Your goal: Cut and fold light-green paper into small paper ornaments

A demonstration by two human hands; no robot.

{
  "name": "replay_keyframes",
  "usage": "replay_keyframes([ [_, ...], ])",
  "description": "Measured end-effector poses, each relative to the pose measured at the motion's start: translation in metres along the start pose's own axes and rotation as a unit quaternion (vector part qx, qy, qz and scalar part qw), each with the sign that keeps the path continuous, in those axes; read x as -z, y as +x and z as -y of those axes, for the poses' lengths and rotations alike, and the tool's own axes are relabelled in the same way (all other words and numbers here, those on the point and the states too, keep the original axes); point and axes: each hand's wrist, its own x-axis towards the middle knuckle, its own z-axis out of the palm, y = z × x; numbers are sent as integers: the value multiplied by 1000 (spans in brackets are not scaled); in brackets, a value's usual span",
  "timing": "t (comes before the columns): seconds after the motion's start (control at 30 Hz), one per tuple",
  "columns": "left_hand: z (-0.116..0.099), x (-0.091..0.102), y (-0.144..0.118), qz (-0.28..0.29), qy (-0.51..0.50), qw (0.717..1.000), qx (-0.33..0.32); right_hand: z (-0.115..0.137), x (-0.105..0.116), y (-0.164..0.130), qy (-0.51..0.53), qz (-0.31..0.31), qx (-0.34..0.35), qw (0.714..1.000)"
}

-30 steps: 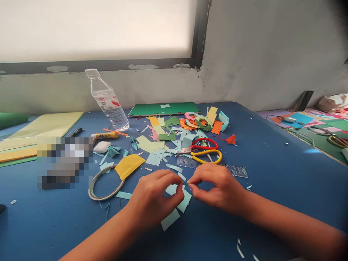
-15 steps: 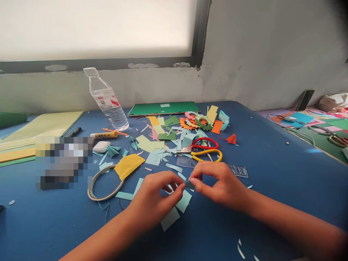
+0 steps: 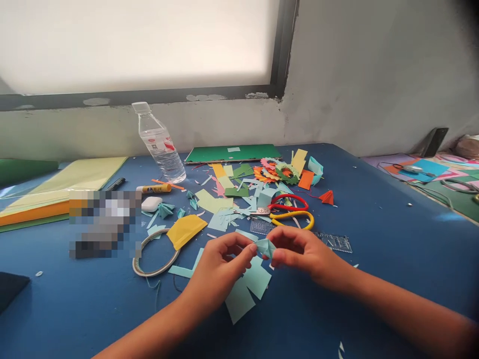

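My left hand (image 3: pixel 220 271) and my right hand (image 3: pixel 301 252) meet just above the blue table (image 3: pixel 374 249). Between their fingertips they pinch one small folded piece of light teal paper (image 3: pixel 266 247). Larger light teal paper offcuts (image 3: pixel 249 289) lie flat on the table right below my hands. Scissors with a red and a yellow handle (image 3: pixel 290 212) rest just beyond my right hand, beside a clear stencil ruler (image 3: pixel 333 243).
A ring of tape (image 3: pixel 154 254) and a yellow paper piece (image 3: pixel 185 230) lie left of my hands. Farther back are a water bottle (image 3: pixel 160 144), a glue stick (image 3: pixel 154 189), a green board (image 3: pixel 234 153) and many coloured scraps (image 3: pixel 277 172). Paper sheets (image 3: pixel 56 189) are stacked far left.
My hands have lifted the small teal piece slightly and it now shows as a folded shape between my fingertips. The camera has shifted, so everything sits a little further right in view.
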Motion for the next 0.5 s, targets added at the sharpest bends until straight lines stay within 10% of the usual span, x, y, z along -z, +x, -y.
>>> replay_keyframes([
  [0.3, 0, 3, -4, -27, 175, 977, -123, -3, -1, 2, -93, -3, -5, 996],
  [0.5, -17, 117, 22, -286, 338, 895, -56, -8, 0, 5, -170, 6, -31, 985],
])
